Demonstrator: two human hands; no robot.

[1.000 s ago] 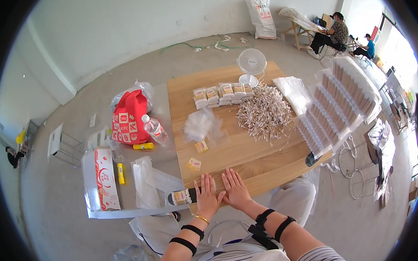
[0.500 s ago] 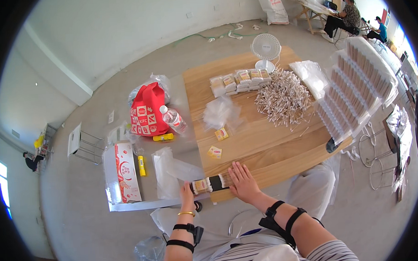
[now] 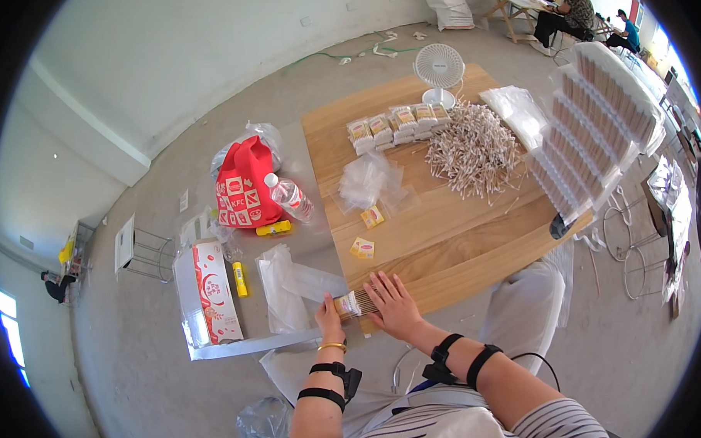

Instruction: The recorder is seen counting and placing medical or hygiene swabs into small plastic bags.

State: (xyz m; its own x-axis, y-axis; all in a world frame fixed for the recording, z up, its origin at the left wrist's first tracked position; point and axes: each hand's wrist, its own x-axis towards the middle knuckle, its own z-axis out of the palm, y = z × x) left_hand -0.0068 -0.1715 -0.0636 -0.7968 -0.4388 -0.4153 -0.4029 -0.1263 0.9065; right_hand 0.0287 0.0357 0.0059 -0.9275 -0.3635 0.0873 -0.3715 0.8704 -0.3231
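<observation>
At the table's near edge, my left hand [image 3: 330, 318] grips a small clear bag [image 3: 345, 305] with a yellow-and-white card in it. Thin cotton swabs [image 3: 362, 300] lie side by side at the bag's right, their far ends under my right hand [image 3: 396, 306]. That hand is flat, its fingers stretched out over the swabs and the tabletop. How deep the swabs sit in the bag is hard to make out. Just beyond, yellow-and-white cards [image 3: 363, 248] lie on the wood, with another card [image 3: 372, 216] behind them.
Empty clear bags [image 3: 364, 180], filled packs [image 3: 393, 126], a heap of loose swabs [image 3: 473, 149] and a white fan [image 3: 439, 69] occupy the wooden table [image 3: 436, 243]. Racked swabs [image 3: 594, 133] stand right. Leftward are a red bag [image 3: 245, 184], a bottle [image 3: 288, 196] and a box [image 3: 215, 289].
My hands have come closer together, and the black strip seen earlier between the card and the right-hand swabs no longer shows. The whole view has shifted slightly.
</observation>
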